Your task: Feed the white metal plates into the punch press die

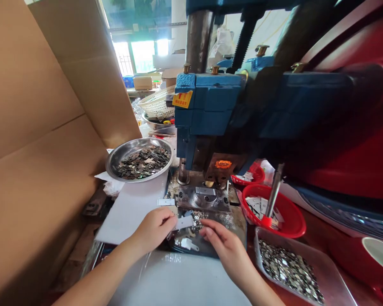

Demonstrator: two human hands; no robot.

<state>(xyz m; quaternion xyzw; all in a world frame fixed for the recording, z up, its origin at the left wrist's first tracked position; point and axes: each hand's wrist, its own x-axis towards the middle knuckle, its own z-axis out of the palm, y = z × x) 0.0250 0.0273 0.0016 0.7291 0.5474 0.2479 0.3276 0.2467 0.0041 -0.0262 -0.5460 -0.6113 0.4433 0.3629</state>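
My left hand [155, 225] pinches a flat metal plate [185, 222] between thumb and fingers, in front of the press. My right hand [225, 244] is just to the right of the plate, its fingertips slightly apart beside a pile of small metal pieces [198, 217]; nothing shows between them. A light metal bracket [188, 243] lies below the held plate on the machine bed. On the die block [204, 199] under the press head rests another metal plate [205, 191]. One more plate [166, 202] lies left of the die.
The blue press [210, 102] towers ahead. To the left are a steel bowl [115, 170] of dark metal pieces and cardboard [35, 191]. At right stand a red basket [295, 225] with flat plates and a clear tray [335, 280] of small shiny parts.
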